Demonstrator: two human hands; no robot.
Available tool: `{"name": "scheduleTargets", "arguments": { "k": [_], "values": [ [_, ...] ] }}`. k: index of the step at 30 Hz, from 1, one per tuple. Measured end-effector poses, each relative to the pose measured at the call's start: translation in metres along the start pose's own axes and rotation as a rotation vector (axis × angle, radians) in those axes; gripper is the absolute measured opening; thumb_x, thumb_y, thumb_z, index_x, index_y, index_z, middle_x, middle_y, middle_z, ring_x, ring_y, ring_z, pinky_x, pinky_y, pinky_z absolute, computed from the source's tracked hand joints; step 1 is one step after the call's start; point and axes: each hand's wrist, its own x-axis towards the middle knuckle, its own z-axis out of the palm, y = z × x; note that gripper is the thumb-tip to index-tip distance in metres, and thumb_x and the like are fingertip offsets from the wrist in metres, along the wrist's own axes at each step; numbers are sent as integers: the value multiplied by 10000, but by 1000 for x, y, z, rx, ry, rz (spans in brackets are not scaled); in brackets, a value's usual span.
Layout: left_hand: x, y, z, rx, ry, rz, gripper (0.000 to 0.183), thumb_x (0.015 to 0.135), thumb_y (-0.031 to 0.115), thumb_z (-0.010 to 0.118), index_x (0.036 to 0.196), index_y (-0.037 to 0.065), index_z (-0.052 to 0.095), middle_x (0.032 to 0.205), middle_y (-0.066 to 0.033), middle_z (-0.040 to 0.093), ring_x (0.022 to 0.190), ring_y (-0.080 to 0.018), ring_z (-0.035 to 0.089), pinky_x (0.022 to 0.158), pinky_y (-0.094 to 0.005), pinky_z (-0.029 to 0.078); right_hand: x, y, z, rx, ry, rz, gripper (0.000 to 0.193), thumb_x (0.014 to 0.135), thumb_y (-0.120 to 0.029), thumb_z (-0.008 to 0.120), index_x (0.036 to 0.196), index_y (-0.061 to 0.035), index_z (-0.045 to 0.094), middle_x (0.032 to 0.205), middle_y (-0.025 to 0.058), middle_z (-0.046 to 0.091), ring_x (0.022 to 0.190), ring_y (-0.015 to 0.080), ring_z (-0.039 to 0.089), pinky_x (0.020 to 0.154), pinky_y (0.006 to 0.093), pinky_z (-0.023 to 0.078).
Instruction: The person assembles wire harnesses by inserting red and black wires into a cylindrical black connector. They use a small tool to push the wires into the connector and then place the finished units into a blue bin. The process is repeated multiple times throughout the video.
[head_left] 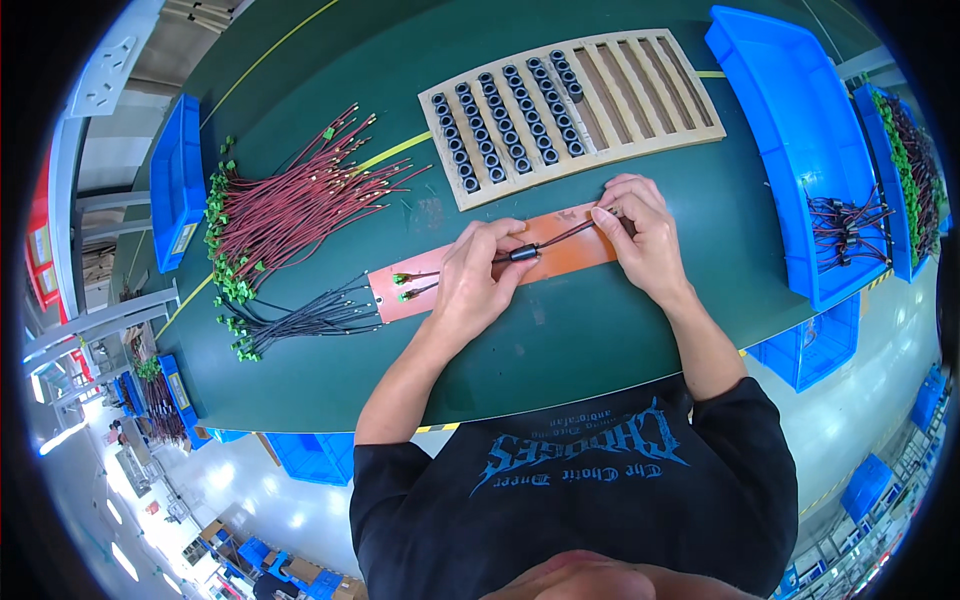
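1. Black cylindrical sleeve (pixel 524 253) – tilted slightly upward to the right – in the left hand's (pixel 474 274) fingertips, over a flat orange rectangular board (pixel 575 263).
2. Thin dark-red wires (pixel 567 236), running taut from sleeve to right hand (pixel 642 232) (their far ends hidden).
3. Two small green connectors (pixel 402 279), left of the left hand, above the board.

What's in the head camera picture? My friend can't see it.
A left hand and right hand hold thin wires with a black cylinder on them, above an orange board. Nearby on a green table lie red wires, black wires and a wooden rack.
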Motion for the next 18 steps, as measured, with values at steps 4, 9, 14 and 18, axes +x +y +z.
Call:
{"name": "scheduleTargets", "arguments": {
  "k": [4, 9, 14, 18],
  "values": [
    [7, -4, -7, 135, -54, 190, 346, 799, 29, 846, 1101, 4, 678, 986, -131, 692, 888, -279, 689, 748, -368, 595, 0, 2, 0, -7, 1, 12, 146, 905, -95, 755, 860, 10, 665, 960, 128, 671, 1052, 328, 632, 947, 443, 478],
    [7, -2, -16, 325, -69, 302, 254, 780, 61, 863, 980, -2, 720, 919, -122, 672, 823, -294, 634, 731, -409, 534, 0, 2, 0, -22, 8, 8, 146, 904, -104, 759, 864, 3, 668, 968, 127, 676, 1039, 333, 633, 957, 454, 475],
    [6, -9, -13, 209, -73, 254, 227, 785, 68, 859, 954, -8, 727, 832, -111, 645, 797, -284, 621, 695, -399, 512, -2, 4, 0, -16, 4, -6, 138, 900, -106, 759, 869, -5, 670, 964, 121, 672, 1033, 332, 632, 979, 463, 469],
    [9, -5, -13, 167, -92, 162, 197, 769, 58, 864, 891, -16, 728, 775, -104, 627, 772, -282, 604, 680, -385, 498, -1, 3, 0, -28, 21, -14, 132, 898, -109, 757, 870, -12, 671, 957, 117, 670, 1020, 329, 633, 994, 467, 465]
  ]
}}
